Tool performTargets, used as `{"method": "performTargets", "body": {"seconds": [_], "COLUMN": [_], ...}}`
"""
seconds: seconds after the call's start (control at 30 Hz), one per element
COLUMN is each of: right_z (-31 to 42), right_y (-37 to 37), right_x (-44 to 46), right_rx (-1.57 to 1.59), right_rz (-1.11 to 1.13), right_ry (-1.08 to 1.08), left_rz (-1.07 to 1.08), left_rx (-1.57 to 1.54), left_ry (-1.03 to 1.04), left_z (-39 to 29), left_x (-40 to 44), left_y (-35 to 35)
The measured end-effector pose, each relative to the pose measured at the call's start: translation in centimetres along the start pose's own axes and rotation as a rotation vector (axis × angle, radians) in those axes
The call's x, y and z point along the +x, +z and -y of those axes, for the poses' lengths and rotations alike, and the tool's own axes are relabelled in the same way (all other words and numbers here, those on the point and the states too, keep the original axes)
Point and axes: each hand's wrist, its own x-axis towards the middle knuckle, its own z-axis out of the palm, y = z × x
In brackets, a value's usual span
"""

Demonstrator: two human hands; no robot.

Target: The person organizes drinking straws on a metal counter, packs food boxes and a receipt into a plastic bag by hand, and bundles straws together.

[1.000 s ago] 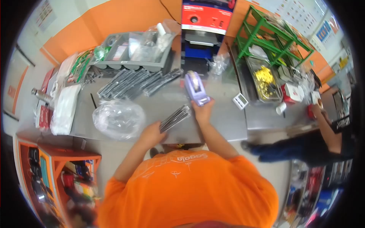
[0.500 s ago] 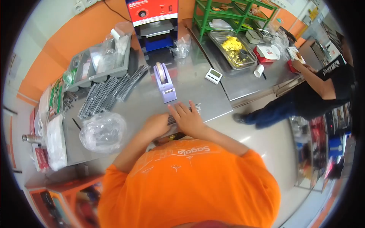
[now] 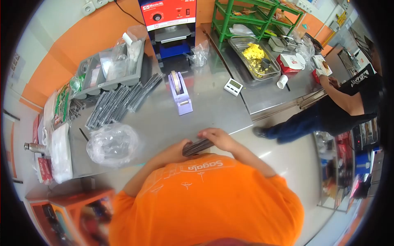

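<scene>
A bundle of dark straws (image 3: pixel 197 146) lies in my hands, close to my chest at the table's front edge. My left hand (image 3: pixel 177 151) is closed around its left end. At the other end is my right hand (image 3: pixel 219 138), with its fingers bent around the bundle and its thumb side partly hidden. Beyond my hands stands a lilac tape dispenser (image 3: pixel 184 105). More wrapped dark straws (image 3: pixel 108 107) are spread in bundles on the table to the left. Nearer to me on that side sits a clear plastic bag (image 3: pixel 111 145).
A red and blue sealing machine (image 3: pixel 170 18) stands at the back, beside a grey divided tray (image 3: pixel 117 80). To the right are a small white timer (image 3: pixel 233 87) and a metal tray (image 3: pixel 266 76) with yellow food. A co-worker (image 3: pixel 349 98) stands at the far right.
Both hands have drawn back from the tabletop toward my chest, with the bundle of straws. My right hand's fingers, stretched over the bundle before, are now bent at its end.
</scene>
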Motion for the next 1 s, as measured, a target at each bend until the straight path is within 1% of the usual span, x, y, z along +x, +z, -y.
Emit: {"method": "performTargets", "body": {"seconds": [0.03,0.1,0.13,0.17,0.2,0.23,0.27,0.3,0.33,0.37,0.43,0.5,0.53,0.6,0.63,0.67,0.73,0.8,0.87,0.93,1.0], "right_z": [0.5,2.1,1.3,-0.1,-0.3,-0.2,0.2,0.7,1.1,1.5,1.5,0.3,-0.1,-0.8,-1.8,-3.0,-1.8,0.1,0.6,1.5,3.9], "right_y": [-0.1,-0.5,-0.7,-0.8,-0.9,-1.2,-1.5,-1.6,-1.4,-1.1,-0.9,-1.0,-1.1,-1.9,-2.3,-2.6,-1.7,-0.4,0.3,1.0,1.4], "right_x": [-0.1,-0.4,-0.1,0.6,1.2,1.8,2.4,2.8,2.9,3.0,3.4,4.4,5.4,8.6,10.9,13.5,15.3,16.2,16.8,15.7,13.1], "right_rx": [0.002,0.183,0.183,0.151,0.116,0.111,0.111,0.112,0.106,0.089,0.069,-0.152,-0.155,-0.192,-0.195,-0.188,-0.183,-0.125,-0.081,-0.035,0.122], "right_rz": [0.013,0.164,0.171,0.125,0.081,0.09,0.057,0.026,0.039,0.063,0.096,0.11,0.113,-0.412,-0.413,-0.359,-0.307,-0.143,-0.165,-0.191,-0.268], "right_ry": [0.004,0.332,0.335,0.259,0.178,0.173,0.165,0.157,0.154,0.171,0.182,-0.13,-0.137,-0.372,-0.373,-0.24,-0.117,0.151,0.145,0.158,-0.014], "left_rz": [0.053,0.031,0.015,0.01,-0.003,-0.02,-0.031,-0.04,-0.051,-0.065,-0.092,-0.097,-0.09,-0.084,-0.071,-0.072,-0.06,-0.096,-0.12,-0.132,-0.103], "left_rx": [-0.146,-0.122,-0.091,-0.095,-0.009,0.076,0.072,0.133,0.193,0.187,0.3,0.309,0.318,0.371,0.42,0.42,0.484,0.505,0.514,0.441,0.407], "left_ry": [-0.03,-0.041,-0.042,-0.045,-0.02,0.003,-0.001,0.072,0.143,0.136,0.011,0.008,0.009,0.008,0.007,0.011,-0.026,-0.005,0.021,0.08,0.09], "left_z": [-0.3,-0.7,-0.9,-0.8,-0.7,-0.7,-0.6,-0.4,-0.2,0.0,0.6,0.7,0.8,1.8,2.2,2.3,2.2,2.7,3.3,3.5,3.4], "left_x": [-0.5,-0.7,-0.7,-0.5,-0.2,-0.1,-0.2,-0.4,-0.6,-0.7,-0.9,-1.1,-1.1,-1.0,-0.8,-0.6,0.1,1.3,2.6,4.1,5.5], "left_y": [0.0,-0.2,-0.3,-0.4,-0.7,-0.9,-1.2,-1.5,-1.6,-1.4,-0.7,-0.5,-0.5,-0.9,-1.0,-1.1,-1.6,-2.0,-2.5,-3.5,-4.1]}}
